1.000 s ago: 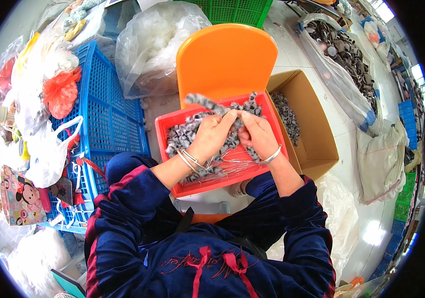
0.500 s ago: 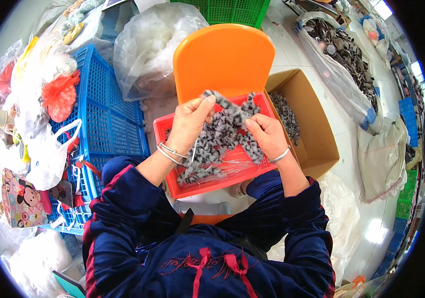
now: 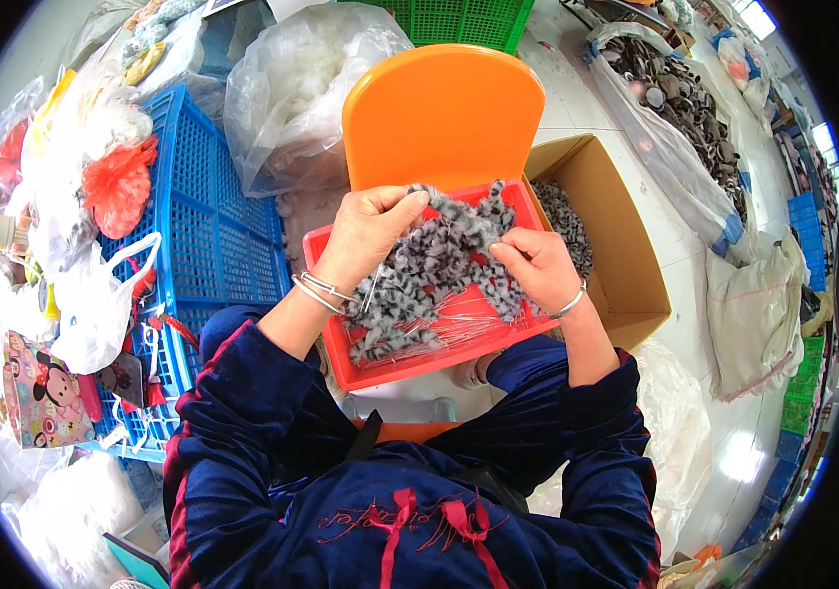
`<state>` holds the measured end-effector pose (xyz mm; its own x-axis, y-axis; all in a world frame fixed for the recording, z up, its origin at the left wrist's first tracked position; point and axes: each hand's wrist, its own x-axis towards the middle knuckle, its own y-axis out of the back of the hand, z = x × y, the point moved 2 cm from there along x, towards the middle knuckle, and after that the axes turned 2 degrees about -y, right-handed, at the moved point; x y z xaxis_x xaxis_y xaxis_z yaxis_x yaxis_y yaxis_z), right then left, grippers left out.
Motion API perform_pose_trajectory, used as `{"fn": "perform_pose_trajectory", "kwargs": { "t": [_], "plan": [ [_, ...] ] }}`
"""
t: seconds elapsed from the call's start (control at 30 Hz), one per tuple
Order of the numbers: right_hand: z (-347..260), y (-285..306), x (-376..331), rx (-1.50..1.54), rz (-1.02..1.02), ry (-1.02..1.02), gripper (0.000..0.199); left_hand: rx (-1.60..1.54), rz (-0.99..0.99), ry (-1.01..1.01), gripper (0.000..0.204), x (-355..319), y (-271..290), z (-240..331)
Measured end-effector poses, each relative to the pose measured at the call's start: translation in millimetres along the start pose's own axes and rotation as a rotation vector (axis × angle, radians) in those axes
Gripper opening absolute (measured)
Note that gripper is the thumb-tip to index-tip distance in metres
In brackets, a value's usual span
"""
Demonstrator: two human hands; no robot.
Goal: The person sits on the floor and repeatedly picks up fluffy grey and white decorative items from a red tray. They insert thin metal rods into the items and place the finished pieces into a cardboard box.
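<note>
My left hand [image 3: 372,228] pinches one end of a grey, black-spotted plush strip [image 3: 451,208], thumb against the fingers. At the strip's other end my right hand [image 3: 539,267] is closed, thumb and forefinger together. The strip spans between the two hands, above a red tray [image 3: 341,365]. Similar furry pieces [image 3: 390,339] lie heaped in that tray, along with a bunch of thin pale wires or sticks [image 3: 473,319]. A slim light rod [image 3: 371,291] shows below my left palm; whether the hand holds it I cannot tell.
The tray rests before an orange chair back [image 3: 444,118]. On its right stands an open carton [image 3: 635,255] with more furry pieces. A blue crate [image 3: 213,236] loaded with bags is at left; a clear bag of white stuffing [image 3: 302,88] and a green crate [image 3: 449,22] lie beyond.
My left hand and wrist have shifted slightly left. My right hand has moved a little to the right and turned, still at the strip's end.
</note>
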<state>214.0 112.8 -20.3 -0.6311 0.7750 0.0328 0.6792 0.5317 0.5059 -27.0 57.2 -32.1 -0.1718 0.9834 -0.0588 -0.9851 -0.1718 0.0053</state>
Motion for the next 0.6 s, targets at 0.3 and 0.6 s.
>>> {"fn": "perform_pose_trajectory", "kwargs": {
  "t": [0.3, 0.6],
  "plan": [
    [3, 4, 0, -0.029, 0.005, 0.051, 0.021, 0.103, -0.140, 0.087, 0.025, -2, 4, 14],
    [17, 15, -1, 0.160, 0.124, -0.090, 0.026, 0.220, -0.464, 0.139, 0.020, -5, 5, 13]
  ]
}}
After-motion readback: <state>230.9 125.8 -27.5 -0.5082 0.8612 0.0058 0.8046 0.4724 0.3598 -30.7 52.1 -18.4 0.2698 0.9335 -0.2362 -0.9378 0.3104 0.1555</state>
